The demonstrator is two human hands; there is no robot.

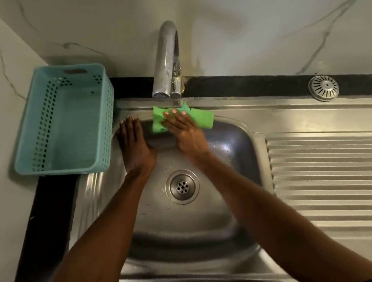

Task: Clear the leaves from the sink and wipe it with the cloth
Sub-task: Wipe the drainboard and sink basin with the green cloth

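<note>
The steel sink (230, 148) has a round drain (182, 187) in the middle of its basin; I see no leaves in it. A green cloth (202, 117) lies on the sink's far rim and back wall, just below the tap. My right hand (184, 132) presses flat on the cloth with fingers spread. My left hand (134, 147) rests flat on the far left rim of the basin, fingers together and extended, holding nothing.
A chrome tap (167, 62) arches over the back of the sink. A teal plastic basket (66, 121) stands on the counter at the left. The ribbed draining board (344, 178) lies to the right, with a round strainer (323, 87) at its back.
</note>
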